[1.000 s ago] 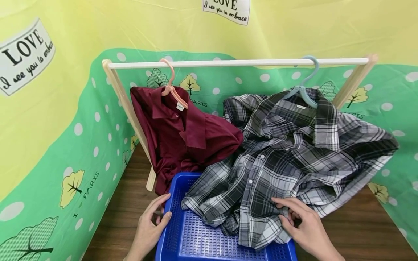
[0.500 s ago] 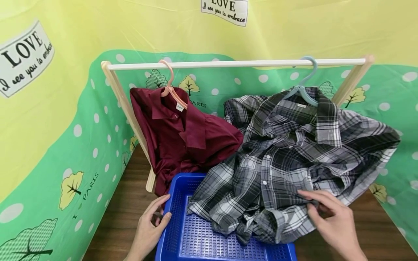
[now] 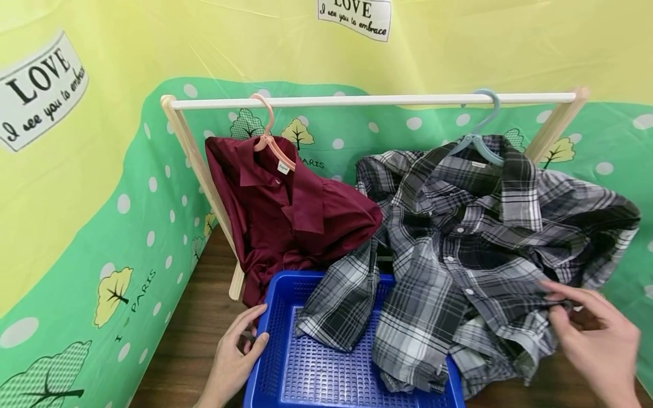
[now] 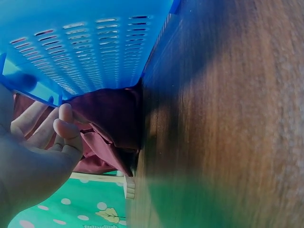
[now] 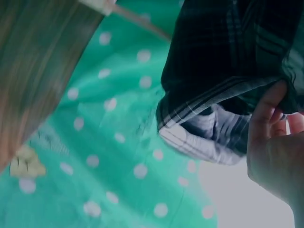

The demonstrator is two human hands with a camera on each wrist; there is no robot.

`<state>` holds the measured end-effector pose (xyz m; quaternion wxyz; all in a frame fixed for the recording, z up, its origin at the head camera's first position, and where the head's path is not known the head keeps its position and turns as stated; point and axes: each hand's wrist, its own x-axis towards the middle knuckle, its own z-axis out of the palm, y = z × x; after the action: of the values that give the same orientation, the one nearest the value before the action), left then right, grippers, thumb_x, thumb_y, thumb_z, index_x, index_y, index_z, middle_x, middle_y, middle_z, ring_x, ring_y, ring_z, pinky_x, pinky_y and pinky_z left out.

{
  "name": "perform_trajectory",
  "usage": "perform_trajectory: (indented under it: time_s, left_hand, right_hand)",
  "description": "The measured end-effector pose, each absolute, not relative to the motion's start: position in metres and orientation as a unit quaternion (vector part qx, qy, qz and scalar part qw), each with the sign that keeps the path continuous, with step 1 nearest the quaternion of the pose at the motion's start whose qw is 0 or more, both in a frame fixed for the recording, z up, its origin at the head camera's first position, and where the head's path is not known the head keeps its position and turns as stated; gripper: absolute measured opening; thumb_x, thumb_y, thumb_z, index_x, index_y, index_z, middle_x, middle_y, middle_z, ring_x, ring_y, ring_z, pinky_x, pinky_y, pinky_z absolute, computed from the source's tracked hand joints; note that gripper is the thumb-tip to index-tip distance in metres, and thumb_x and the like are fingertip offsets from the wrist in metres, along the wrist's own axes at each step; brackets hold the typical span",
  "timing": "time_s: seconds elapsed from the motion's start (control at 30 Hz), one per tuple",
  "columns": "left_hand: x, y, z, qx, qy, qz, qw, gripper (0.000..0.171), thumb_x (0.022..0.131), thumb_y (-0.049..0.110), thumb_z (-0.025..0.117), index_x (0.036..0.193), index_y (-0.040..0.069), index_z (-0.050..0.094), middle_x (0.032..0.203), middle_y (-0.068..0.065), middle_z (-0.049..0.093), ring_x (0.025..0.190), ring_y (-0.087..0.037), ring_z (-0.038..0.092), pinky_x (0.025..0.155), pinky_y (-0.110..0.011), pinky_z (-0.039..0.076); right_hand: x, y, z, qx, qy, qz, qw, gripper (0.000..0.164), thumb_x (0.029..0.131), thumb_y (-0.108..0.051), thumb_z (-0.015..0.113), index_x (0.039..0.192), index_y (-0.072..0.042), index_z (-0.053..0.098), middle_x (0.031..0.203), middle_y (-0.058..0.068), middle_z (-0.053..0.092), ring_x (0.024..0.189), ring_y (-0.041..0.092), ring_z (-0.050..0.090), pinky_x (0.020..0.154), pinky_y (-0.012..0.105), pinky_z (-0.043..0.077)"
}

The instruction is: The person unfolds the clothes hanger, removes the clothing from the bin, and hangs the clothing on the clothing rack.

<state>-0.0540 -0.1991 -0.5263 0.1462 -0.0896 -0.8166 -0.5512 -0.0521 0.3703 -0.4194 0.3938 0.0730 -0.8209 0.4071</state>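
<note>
My right hand (image 3: pixel 594 334) pinches the front edge of a grey-and-black plaid shirt (image 3: pixel 433 294) between thumb and fingers. The shirt hangs from a blue hanger (image 3: pixel 479 144), its lower left part and a sleeve drooping into a blue basket (image 3: pixel 270 328). In the right wrist view, the pinched shirt (image 5: pixel 218 52) folds over beside the fingertips. At the basket's left rim, my left hand (image 3: pixel 234 351) grips with thumb and fingers. From the left wrist, that hand (image 4: pixel 42 152) is against the basket's perforated side (image 4: pixel 95 52); part of its hold is hidden.
A maroon shirt (image 3: pixel 285 209) on a pink hanger (image 3: pixel 267 133) hangs left of the plaid one, touching the basket. Both hangers hook over the white rail (image 3: pixel 367 101) of a wooden rack. Printed cloth (image 3: pixel 168 153) surrounds the brown wooden surface (image 3: pixel 199 317).
My right hand has moved right, drawing the plaid shirt's front edge out past the basket's right side. More of the basket's floor shows. The left hand has stayed at the rim.
</note>
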Motion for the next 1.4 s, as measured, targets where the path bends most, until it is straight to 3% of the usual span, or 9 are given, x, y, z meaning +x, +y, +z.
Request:
perform_trajectory:
  time_s: [0.17,0.4,0.57,0.73,0.87,1.07,1.23,1.4]
  left_hand:
    - [-0.054,-0.198,-0.526,-0.090,-0.816,-0.552,0.148,0.054,0.095,-0.005,0.082,0.144,0.017,0.074,0.131,-0.001,0.069,0.083,-0.009,0.058,0.056,-0.025,0.045]
    - [-0.054,-0.198,-0.526,-0.094,-0.814,-0.553,0.153,0.054,0.094,-0.005,0.082,0.144,0.016,0.074,0.132,-0.002,0.069,0.081,-0.008,0.059,0.056,-0.025,0.044]
    - [-0.054,-0.198,-0.526,-0.091,-0.813,-0.554,0.152,0.054,0.094,-0.005,0.082,0.144,0.016,0.074,0.132,-0.002,0.069,0.083,-0.008,0.059,0.056,-0.025,0.045]
    - [-0.054,-0.198,-0.526,-0.093,-0.812,-0.556,0.153,0.055,0.094,-0.006,0.081,0.144,0.016,0.074,0.132,-0.002,0.069,0.083,-0.010,0.059,0.056,-0.025,0.045]
    - [-0.054,-0.198,-0.526,-0.092,-0.812,-0.556,0.151,0.054,0.094,-0.006,0.081,0.144,0.016,0.074,0.131,-0.002,0.069,0.083,-0.010,0.059,0.056,-0.025,0.045]
    - [-0.054,-0.199,-0.526,-0.087,-0.814,-0.555,0.147,0.054,0.095,-0.005,0.081,0.144,0.016,0.074,0.132,-0.002,0.069,0.084,-0.009,0.059,0.056,-0.025,0.045]
    - [-0.053,-0.199,-0.526,-0.085,-0.816,-0.553,0.145,0.054,0.095,-0.005,0.081,0.144,0.017,0.073,0.132,-0.002,0.069,0.084,-0.008,0.059,0.056,-0.025,0.045]
    - [-0.053,-0.198,-0.527,-0.087,-0.815,-0.553,0.146,0.054,0.095,-0.005,0.081,0.145,0.016,0.073,0.131,-0.002,0.069,0.084,-0.008,0.059,0.056,-0.025,0.045]
  right_hand:
    - [-0.052,0.387,-0.420,0.015,-0.828,0.384,0.409,0.035,0.089,0.019,0.056,0.117,0.017,0.077,0.101,-0.032,0.071,0.087,-0.014,0.064,0.078,-0.001,0.047]
    - [-0.048,0.385,-0.437,-0.014,-0.881,0.323,0.346,0.045,0.084,0.024,0.066,0.123,0.007,0.079,0.107,-0.044,0.063,0.085,-0.023,0.056,0.073,-0.002,0.044]
    - [-0.047,0.376,-0.449,-0.014,-0.904,0.295,0.309,0.046,0.087,0.019,0.075,0.128,-0.002,0.080,0.111,-0.048,0.057,0.088,-0.024,0.051,0.069,0.002,0.042]
    - [-0.049,0.366,-0.454,0.013,-0.897,0.307,0.317,0.048,0.086,0.020,0.078,0.126,-0.005,0.082,0.109,-0.042,0.062,0.089,-0.022,0.054,0.079,-0.001,0.040]
    - [-0.049,0.354,-0.455,0.031,-0.891,0.318,0.323,0.047,0.085,0.020,0.080,0.125,-0.006,0.083,0.107,-0.038,0.065,0.086,-0.020,0.056,0.078,-0.001,0.041]
    - [-0.049,0.326,-0.459,0.087,-0.876,0.338,0.333,0.046,0.081,0.020,0.082,0.122,-0.003,0.083,0.097,-0.018,0.071,0.083,-0.015,0.059,0.078,0.002,0.045]
    - [-0.044,0.297,-0.464,0.109,-0.877,0.351,0.310,0.052,0.078,0.018,0.088,0.123,-0.007,0.084,0.097,-0.004,0.074,0.081,-0.009,0.060,0.071,0.008,0.049]
    - [-0.033,0.271,-0.468,0.106,-0.883,0.363,0.276,0.065,0.073,0.012,0.095,0.132,-0.013,0.081,0.105,-0.005,0.070,0.076,-0.003,0.056,0.058,0.016,0.042]
